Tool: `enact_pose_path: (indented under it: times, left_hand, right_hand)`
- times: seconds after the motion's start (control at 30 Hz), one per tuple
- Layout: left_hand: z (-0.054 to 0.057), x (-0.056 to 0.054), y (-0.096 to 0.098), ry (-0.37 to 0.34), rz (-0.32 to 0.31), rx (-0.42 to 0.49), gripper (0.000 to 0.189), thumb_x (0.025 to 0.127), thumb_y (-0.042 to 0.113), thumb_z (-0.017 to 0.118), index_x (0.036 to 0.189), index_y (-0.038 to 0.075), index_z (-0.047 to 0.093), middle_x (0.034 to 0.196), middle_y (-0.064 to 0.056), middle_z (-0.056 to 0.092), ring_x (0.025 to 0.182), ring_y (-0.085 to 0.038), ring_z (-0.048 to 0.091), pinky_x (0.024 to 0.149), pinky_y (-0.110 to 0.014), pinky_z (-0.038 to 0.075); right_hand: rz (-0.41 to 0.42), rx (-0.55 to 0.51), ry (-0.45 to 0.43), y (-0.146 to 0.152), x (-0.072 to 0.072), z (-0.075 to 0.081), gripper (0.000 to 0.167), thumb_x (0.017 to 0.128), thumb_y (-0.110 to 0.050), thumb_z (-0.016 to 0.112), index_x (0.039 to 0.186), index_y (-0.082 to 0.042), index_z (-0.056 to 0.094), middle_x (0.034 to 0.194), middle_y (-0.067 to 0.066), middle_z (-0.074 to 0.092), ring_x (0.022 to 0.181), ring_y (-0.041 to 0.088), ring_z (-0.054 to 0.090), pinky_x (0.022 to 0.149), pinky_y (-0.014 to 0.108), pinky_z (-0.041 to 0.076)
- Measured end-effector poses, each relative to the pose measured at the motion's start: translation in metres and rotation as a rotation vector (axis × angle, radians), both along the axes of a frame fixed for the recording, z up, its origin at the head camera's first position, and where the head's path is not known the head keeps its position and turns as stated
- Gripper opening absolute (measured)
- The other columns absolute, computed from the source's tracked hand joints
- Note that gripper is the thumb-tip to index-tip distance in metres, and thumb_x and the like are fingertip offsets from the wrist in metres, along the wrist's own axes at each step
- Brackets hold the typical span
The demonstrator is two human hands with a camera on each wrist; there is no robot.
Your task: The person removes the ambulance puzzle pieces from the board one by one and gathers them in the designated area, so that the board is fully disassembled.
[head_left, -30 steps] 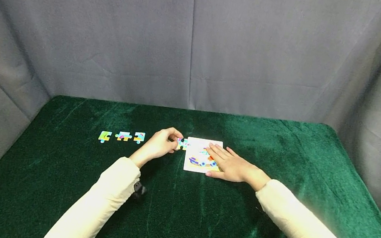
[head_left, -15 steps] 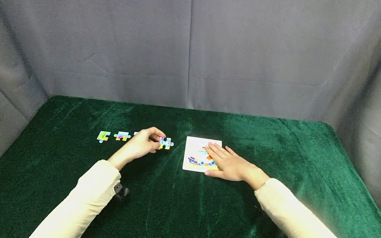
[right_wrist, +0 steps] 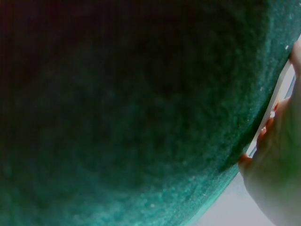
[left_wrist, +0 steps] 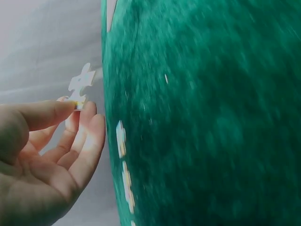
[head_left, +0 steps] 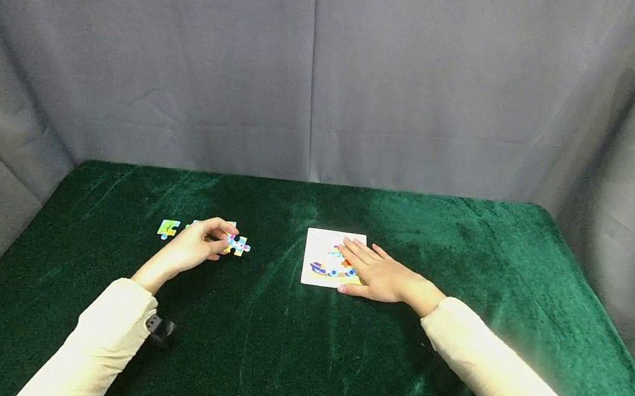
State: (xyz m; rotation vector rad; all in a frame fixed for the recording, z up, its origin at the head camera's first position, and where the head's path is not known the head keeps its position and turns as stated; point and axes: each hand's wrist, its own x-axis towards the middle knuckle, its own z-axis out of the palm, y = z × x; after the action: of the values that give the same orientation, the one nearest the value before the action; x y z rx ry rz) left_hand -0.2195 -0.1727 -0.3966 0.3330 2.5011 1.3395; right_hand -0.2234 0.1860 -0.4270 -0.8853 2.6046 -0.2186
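Between thumb and fingers my left hand [head_left: 194, 247] pinches a jigsaw puzzle piece [head_left: 238, 246] by its edge. In the left wrist view that puzzle piece [left_wrist: 81, 84] is held up above the cloth, with several fingers curled beneath the thumb. Flat on a square white puzzle board [head_left: 316, 238] rests my right hand [head_left: 382, 276], its fingers straight and spread over the right part. A printed picture with a purple and blue vehicle shows on the board; the hand hides part of it. In the right wrist view my right hand [right_wrist: 277, 160] lies along the board's edge.
A green and yellow puzzle piece [head_left: 168, 228] lies on the left of the green cloth [head_left: 271, 354]. More pieces lie partly hidden behind my left hand; in the left wrist view two loose pieces [left_wrist: 121, 139] show in a row. A grey curtain [head_left: 203, 60] stands behind the table.
My left hand has moved left, carrying the puzzle piece away from the board's left edge to over the row of loose pieces. My right hand has stayed on the board.
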Motion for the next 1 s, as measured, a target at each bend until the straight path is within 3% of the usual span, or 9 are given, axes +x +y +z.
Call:
enact_pose_path:
  times: [0.4,0.73,1.0]
  left_hand:
    - [-0.003,0.005,-0.037,0.012,0.049,-0.045,0.031,0.096,0.0,0.048,0.125,-0.012,0.05,0.11,-0.027,0.057,0.09,-0.016,0.062,0.075,-0.028,0.056]
    - [-0.001,0.009,-0.057,-0.014,0.11,-0.058,0.034,0.097,0.003,0.048,0.127,-0.012,0.047,0.114,-0.027,0.058,0.087,-0.006,0.062,0.072,-0.019,0.054]
    - [-0.001,0.01,-0.073,-0.023,0.14,-0.06,0.035,0.098,0.006,0.047,0.127,-0.012,0.047,0.111,-0.026,0.06,0.084,-0.002,0.06,0.073,-0.019,0.054]
  right_hand:
    - [-0.007,0.001,-0.005,0.0,0.0,-0.003,0.082,0.094,-0.055,0.045,0.154,-0.013,0.009,0.163,0.008,0.005,0.15,0.026,0.007,0.12,0.052,0.008]
    - [-0.008,0.0,-0.015,0.0,0.0,-0.003,0.081,0.095,-0.055,0.045,0.154,-0.013,0.009,0.163,0.008,0.005,0.15,0.026,0.007,0.12,0.052,0.007]
    - [-0.003,-0.011,-0.009,0.001,-0.001,-0.002,0.081,0.095,-0.055,0.044,0.154,-0.012,0.01,0.162,0.01,0.006,0.15,0.027,0.008,0.12,0.053,0.008]
